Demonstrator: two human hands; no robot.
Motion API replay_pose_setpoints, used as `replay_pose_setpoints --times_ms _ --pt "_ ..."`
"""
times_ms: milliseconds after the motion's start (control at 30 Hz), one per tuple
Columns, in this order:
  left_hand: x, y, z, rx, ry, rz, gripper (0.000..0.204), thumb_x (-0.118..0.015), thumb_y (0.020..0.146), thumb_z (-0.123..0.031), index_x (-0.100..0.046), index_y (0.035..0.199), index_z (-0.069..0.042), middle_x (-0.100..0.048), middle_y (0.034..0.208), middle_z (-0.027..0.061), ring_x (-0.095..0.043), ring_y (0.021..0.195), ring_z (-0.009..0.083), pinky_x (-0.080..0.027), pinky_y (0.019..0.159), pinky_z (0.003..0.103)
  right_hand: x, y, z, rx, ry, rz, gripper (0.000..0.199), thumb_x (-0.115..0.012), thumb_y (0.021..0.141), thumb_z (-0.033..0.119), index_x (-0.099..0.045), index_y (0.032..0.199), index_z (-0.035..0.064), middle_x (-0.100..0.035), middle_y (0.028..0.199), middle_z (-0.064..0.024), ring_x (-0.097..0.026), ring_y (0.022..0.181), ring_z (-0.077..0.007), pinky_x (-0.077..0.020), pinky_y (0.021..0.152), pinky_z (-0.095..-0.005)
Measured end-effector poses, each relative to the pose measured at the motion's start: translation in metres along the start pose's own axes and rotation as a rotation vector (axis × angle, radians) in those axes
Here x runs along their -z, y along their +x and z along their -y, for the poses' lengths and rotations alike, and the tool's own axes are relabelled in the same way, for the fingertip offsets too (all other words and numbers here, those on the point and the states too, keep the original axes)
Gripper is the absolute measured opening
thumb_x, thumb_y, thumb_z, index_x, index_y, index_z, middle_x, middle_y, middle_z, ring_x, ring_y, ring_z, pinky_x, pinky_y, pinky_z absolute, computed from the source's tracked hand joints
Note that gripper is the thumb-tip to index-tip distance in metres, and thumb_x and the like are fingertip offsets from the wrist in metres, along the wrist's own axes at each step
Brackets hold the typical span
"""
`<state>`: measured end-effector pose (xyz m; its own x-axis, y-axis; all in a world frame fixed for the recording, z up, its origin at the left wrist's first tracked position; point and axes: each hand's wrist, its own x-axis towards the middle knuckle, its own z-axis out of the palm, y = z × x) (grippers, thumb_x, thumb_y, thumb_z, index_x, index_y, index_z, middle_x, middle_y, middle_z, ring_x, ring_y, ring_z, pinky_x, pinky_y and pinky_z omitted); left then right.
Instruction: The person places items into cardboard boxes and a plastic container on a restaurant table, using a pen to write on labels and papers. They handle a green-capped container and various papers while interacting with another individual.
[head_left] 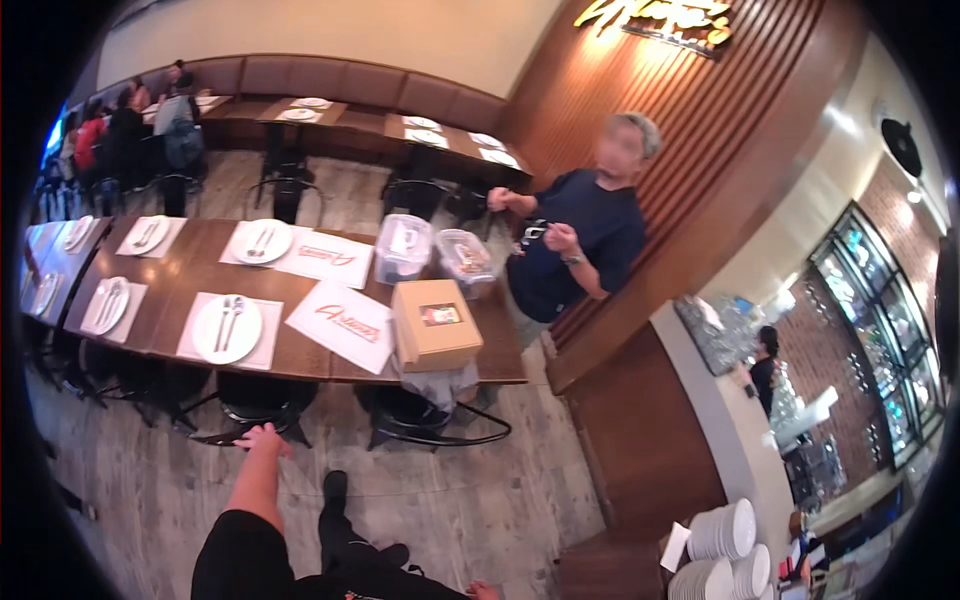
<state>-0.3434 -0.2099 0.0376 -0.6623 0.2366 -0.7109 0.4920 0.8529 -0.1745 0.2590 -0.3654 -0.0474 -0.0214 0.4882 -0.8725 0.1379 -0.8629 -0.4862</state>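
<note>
My left hand [262, 440] reaches forward, fingers stretched out, by the curved back rail of a black chair [262, 402]; whether it touches the rail I cannot tell. Only a bit of my right hand [482, 591] shows at the lower edge, its fingers mostly cut off. Beyond the chair, a wooden table [165, 310] carries a white plate [227, 330] with a fork and spoon on a paper placemat [187, 340]. Further right on it lies a bare placemat [343, 325], then a brown cardboard box [437, 345] and two clear plastic tubs, one [404, 248] beside the other [466, 257].
Across the table stands a person in a dark T-shirt [585, 235], both hands raised. Another black chair [430, 420] sits at the near side. Stacked white plates [722, 530] rest by the counter [700, 400] at right. People sit at the far left near a long bench [320, 75].
</note>
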Motion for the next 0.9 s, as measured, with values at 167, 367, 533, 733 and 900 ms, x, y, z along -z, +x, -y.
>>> replay_pose_setpoints --times_ms 167,367,533,733,900 --pt "-0.002 -0.003 -0.022 -0.060 0.044 0.026 0.117 -0.080 0.057 -0.051 -0.009 0.145 -0.021 -0.020 0.145 0.0132 -0.016 0.137 0.0372 -0.009 0.104 0.069 0.028 0.112 -0.060 0.054 -0.131 -0.073 0.035 -0.054 0.090 0.032 -0.057 0.114 0.0072 -0.063 0.093 -0.0059 -0.061 0.075 -0.0166 -0.0475 0.060 -0.0298" --pt "-0.002 -0.014 -0.026 -0.076 0.073 0.060 0.121 -0.079 0.057 -0.054 -0.004 0.147 -0.023 -0.016 0.148 0.0086 -0.016 0.138 0.0311 -0.010 0.105 0.068 0.015 0.090 -0.025 0.022 -0.202 -0.053 0.038 -0.054 0.089 0.033 -0.055 0.116 0.0061 -0.063 0.095 -0.0062 -0.060 0.075 -0.0159 -0.0474 0.060 -0.0299" --pt "-0.001 -0.008 -0.024 -0.059 0.062 0.063 0.120 -0.079 0.057 -0.053 -0.005 0.146 -0.023 -0.016 0.148 0.0078 -0.016 0.138 0.0312 -0.010 0.105 0.068 0.005 0.092 -0.015 0.031 -0.242 -0.083 0.039 -0.055 0.089 0.030 -0.055 0.119 0.0049 -0.064 0.099 -0.0112 -0.064 0.082 -0.0226 -0.0503 0.063 -0.0304" --pt "0.002 -0.009 -0.028 -0.067 0.053 0.057 0.118 -0.079 0.057 -0.052 -0.007 0.146 -0.022 -0.019 0.146 0.0089 -0.017 0.138 0.0314 -0.009 0.105 0.068 0.010 0.100 -0.022 0.017 -0.196 -0.068 0.023 -0.049 0.087 0.017 -0.060 0.104 0.0071 -0.064 0.097 -0.0065 -0.061 0.077 -0.0184 -0.0468 0.058 -0.0299" --pt "-0.006 0.002 -0.022 -0.059 0.025 0.022 0.116 -0.079 0.057 -0.052 -0.011 0.145 -0.022 -0.020 0.145 0.0092 -0.017 0.138 0.0314 -0.008 0.105 0.068 0.006 0.102 -0.025 0.000 -0.229 -0.036 0.021 -0.046 0.085 0.012 -0.060 0.100 0.0071 -0.064 0.092 -0.0065 -0.062 0.077 -0.0194 -0.0477 0.059 -0.0317"
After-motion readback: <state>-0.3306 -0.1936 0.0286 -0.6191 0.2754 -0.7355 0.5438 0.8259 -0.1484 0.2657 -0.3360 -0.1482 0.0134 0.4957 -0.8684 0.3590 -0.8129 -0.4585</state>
